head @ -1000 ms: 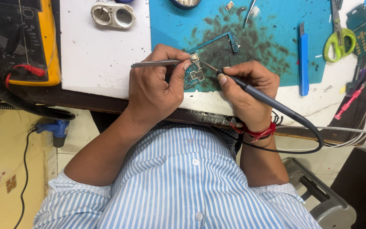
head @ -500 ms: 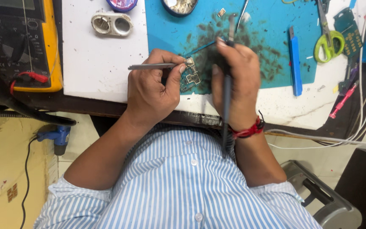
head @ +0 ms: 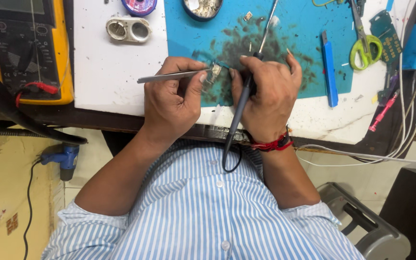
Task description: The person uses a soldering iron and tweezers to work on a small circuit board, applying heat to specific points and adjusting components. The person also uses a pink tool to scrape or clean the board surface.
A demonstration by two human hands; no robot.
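My left hand (head: 175, 96) grips metal tweezers (head: 167, 76) whose tips pinch a small metal part (head: 215, 72) over a stained blue work mat (head: 285, 29). My right hand (head: 266, 91) lies flat over the mat just right of that part. A dark soldering iron (head: 239, 113) runs under its fingers, handle and cord trailing back toward my striped shirt. The iron's thin metal tip (head: 268, 26) points away across the mat. What lies beneath my right palm is hidden.
A yellow multimeter (head: 27, 48) with red lead sits at the left. A white two-hole holder (head: 127, 30), a solder spool (head: 139, 6) and a round tin (head: 202, 7) lie at the back. A blue tool (head: 328, 67), green-handled scissors (head: 364, 45) and cables (head: 405, 96) are on the right.
My right hand turned the soldering iron from pointing at the part to lying along the hand, tip pointing away, and it now rests flat on the mat. The left hand keeps the tweezers in place.
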